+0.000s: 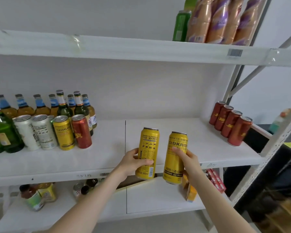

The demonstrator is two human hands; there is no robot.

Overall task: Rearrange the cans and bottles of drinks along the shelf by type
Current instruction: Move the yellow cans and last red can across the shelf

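**While both hands are full, the shelf lip is the hazard**

Because the middle shelf (175, 130) lies bare across its centre, there is wide room to set down between the mixed cluster (44, 132) at left and the red cans (230, 123) at right. The upper shelf (141, 49) sits well above, so headroom looks ample. Both yellow cans seem to hang at the front lip; released early, they would likely drop toward the lower shelf (158, 199). The left hand (133, 163) grips the left can (149, 142); the right hand (190, 163) wraps the right can (174, 165).
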